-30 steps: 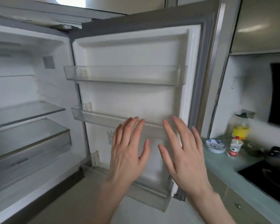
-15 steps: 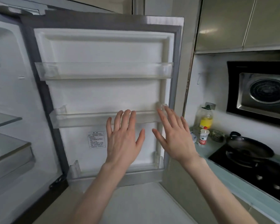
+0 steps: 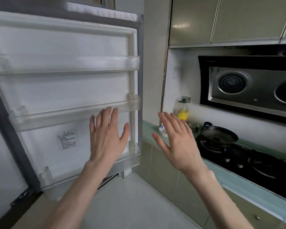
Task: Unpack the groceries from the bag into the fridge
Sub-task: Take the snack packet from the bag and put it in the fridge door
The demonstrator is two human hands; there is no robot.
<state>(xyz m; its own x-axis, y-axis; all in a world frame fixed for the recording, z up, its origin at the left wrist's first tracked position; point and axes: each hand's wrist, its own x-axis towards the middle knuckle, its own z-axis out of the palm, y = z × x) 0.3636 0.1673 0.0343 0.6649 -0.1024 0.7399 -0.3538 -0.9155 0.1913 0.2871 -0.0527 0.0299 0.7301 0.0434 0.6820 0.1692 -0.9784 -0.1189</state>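
Observation:
The fridge door [image 3: 64,90] stands wide open on the left, its white inner side facing me, with clear door shelves [image 3: 69,113] that hold nothing. My left hand [image 3: 106,139] is raised in front of the door's lower right part, palm forward, fingers spread, holding nothing. My right hand [image 3: 177,142] is up to the right of the door's edge, in front of the counter, also spread and holding nothing. No grocery bag is in view.
A pale green counter [image 3: 224,176] runs along the right with a black gas hob [image 3: 248,161], a black pan [image 3: 219,134] and an oil bottle [image 3: 182,109]. A range hood [image 3: 248,85] and wall cabinets [image 3: 224,19] hang above. Cabinet fronts [image 3: 165,169] stand below the counter.
The view has swung to the right, away from the fridge interior toward the counter and hob. Both hands stay raised and spread; the right hand now lies past the door's edge.

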